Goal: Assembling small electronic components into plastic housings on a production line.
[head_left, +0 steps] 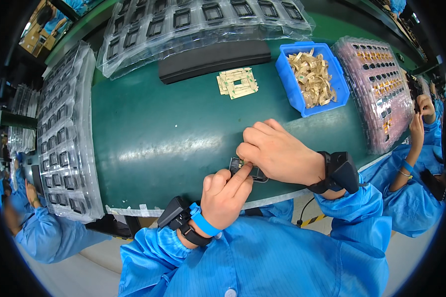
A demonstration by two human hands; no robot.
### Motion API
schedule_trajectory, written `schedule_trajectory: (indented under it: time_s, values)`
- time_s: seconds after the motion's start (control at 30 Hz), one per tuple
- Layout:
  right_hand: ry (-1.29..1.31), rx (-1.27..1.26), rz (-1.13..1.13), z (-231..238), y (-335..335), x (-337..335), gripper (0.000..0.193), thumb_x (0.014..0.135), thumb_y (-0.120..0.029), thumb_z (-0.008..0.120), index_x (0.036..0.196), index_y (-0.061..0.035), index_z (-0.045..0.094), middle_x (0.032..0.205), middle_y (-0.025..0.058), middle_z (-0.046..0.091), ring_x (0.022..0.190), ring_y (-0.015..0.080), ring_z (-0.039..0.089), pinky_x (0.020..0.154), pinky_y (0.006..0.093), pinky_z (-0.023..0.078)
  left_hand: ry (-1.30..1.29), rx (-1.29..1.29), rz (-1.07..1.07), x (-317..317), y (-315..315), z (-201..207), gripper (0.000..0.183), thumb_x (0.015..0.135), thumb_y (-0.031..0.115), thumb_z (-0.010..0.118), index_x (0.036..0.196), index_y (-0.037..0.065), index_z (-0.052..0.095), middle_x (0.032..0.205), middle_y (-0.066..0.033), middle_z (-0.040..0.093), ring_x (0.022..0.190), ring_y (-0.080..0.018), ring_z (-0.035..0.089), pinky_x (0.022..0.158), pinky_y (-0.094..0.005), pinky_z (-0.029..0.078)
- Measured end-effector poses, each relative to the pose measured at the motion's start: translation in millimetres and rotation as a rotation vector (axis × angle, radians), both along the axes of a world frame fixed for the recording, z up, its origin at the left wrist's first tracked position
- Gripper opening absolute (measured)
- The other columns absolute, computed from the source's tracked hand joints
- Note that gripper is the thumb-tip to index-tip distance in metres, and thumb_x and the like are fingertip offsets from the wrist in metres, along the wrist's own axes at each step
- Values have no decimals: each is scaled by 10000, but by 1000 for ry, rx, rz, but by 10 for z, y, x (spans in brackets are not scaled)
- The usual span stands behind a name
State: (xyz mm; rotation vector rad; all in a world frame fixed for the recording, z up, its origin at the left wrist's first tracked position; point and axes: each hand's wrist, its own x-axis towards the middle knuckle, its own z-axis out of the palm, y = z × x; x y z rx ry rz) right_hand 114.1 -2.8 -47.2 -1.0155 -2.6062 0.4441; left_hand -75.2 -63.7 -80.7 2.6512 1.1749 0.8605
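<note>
I have the small dark frame (259,175) between my two hands at the near edge of the green work surface (148,119), close to my body, and both hands meet over it. My left hand (224,197) reaches up from below with the forefinger stretched out, its tip on or just over the frame, and the other fingers bent; whether its thumb grips the underside I cannot tell. My right hand (280,153) is curled over the upper side of the frame, fingers folded in, thumb and forefinger drawn close together; my own knuckles hide whether they pinch anything thin there. For work this fine, I judge it best to let the left hand steady the frame and the right do the delicate touching, with light, even pressure, since a thin rim like this could flex or tip if I press on one end only. Resting my wrists low should help against shaking, and the bulky black device (343,172) on my right wrist should stay clear of the surface. A slight lift of the right knuckles would let me see the contact point. The tan die-cut sheets (238,82) and the blue bin (286,81) of tan strips (311,76) lie farther off, well apart from my fingers.
</note>
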Motion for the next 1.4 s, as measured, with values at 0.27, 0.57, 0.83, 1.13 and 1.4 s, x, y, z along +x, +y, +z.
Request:
schedule_trajectory:
  time_s: [0.27, 0.57, 0.83, 1.13, 1.4]
  values:
    - [0, 27, 58, 66, 45, -65, 83, 753, -139, 640, 813, -93, 604, 888, 43, 477, 902, 218, 504, 782, 346, 379, 17, 22, -20, 15, 29, 25, 232, 691, 58, 670, 917, 105, 696, 1072, 11, 696, 829, -181, 527, 718, -319, 369]
    - [-111, 199, 116, -14, 10, -124, 117, 766, -168, 638, 839, -79, 616, 900, 35, 504, 951, 191, 507, 863, 363, 374, 9, 11, 15, 14, -57, 3, 175, 689, 51, 677, 851, 114, 690, 993, 20, 696, 798, -194, 517, 722, -336, 362]
    - [2, -56, -12, 158, -79, 199, 148, 726, -34, 643, 852, -34, 566, 905, 90, 493, 926, 273, 498, 845, 389, 386, 17, 0, 87, 13, -52, -21, 206, 689, 65, 719, 878, 147, 714, 1128, -109, 564, 988, -304, 477, 860, -406, 371]
    - [219, 317, -409, 583, -209, 657, 123, 790, 5, 601, 860, -54, 518, 844, 139, 455, 812, 340, 473, 715, 404, 401, 15, -45, 100, -20, -72, -31, 230, 670, 39, 762, 879, 123, 716, 1118, -115, 562, 980, -316, 480, 869, -415, 369]
    - [337, 90, -894, 519, 252, 906, 134, 828, -14, 654, 951, 8, 608, 810, 109, 663, 732, 191, 666, 676, 308, 537, -44, -62, 98, 57, -90, 29, 224, 663, 45, 794, 861, 105, 710, 1092, -115, 560, 963, -307, 480, 843, -404, 375]
